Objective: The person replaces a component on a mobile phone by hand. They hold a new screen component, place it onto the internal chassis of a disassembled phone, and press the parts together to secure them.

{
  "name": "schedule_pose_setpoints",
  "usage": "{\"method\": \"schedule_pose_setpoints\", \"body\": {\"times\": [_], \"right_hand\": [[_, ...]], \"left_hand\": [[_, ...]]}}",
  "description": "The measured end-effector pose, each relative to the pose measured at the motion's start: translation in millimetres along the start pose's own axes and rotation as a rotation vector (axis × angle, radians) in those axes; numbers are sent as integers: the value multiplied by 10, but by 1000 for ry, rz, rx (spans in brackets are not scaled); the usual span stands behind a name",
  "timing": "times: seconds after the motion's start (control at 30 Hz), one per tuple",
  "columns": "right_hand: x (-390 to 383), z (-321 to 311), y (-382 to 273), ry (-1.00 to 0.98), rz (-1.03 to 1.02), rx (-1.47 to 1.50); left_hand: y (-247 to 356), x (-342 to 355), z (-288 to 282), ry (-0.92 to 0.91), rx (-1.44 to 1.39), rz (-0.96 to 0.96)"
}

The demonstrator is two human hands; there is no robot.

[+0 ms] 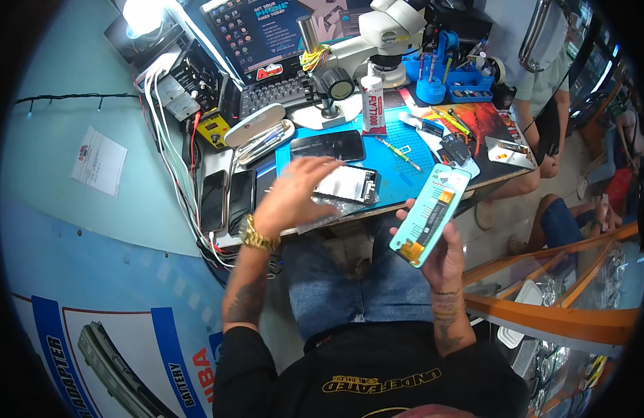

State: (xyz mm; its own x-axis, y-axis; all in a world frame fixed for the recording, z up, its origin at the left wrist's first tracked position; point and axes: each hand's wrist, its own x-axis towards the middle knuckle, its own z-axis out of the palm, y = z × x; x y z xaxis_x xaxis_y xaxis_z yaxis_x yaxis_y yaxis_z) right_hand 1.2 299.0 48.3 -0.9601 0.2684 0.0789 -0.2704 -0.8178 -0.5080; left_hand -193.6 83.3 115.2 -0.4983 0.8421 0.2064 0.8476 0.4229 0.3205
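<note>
In my right hand (445, 262) is a phone display panel (424, 221), held tilted off the front edge of the bench. Its teal back faces up, with a dark strip and orange flex cables on it. My left hand (294, 194) is slightly blurred, with thumb and fingers apart and nothing visible in it. Beneath its fingers lies an opened phone (350, 184) with a pale inner face, partly hidden by the hand. Just behind that, a dark phone (329, 145) rests on the blue mat (395, 187). Clear plastic wrap (329, 211) sits by the bench edge.
A white glue tube (373, 104) stands before the microscope (388, 35). A precision screwdriver (399, 154) lies on the mat. Two phones (242, 200) and a pen case (265, 143) are at left, beside hanging cables (155, 104). A glass counter (545, 306) stands right.
</note>
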Motion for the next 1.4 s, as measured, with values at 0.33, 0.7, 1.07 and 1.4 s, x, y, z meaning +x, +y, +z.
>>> {"method": "schedule_pose_setpoints", "body": {"times": [0.33, 0.7, 1.07, 1.4], "right_hand": [[219, -205, -245, 37, 75, -140], [517, -36, -102, 40, 94, -316], [810, -112, -171, -46, -202, -556], [737, -56, -349, -69, -248, -418]], "left_hand": [[-537, 70, -136, -101, 62, 49], [-297, -60, -556, 143, -281, -19], [-247, 424, 261, 254, -892, 43], [-332, 52, 398, 575, -1473, -64]]}}
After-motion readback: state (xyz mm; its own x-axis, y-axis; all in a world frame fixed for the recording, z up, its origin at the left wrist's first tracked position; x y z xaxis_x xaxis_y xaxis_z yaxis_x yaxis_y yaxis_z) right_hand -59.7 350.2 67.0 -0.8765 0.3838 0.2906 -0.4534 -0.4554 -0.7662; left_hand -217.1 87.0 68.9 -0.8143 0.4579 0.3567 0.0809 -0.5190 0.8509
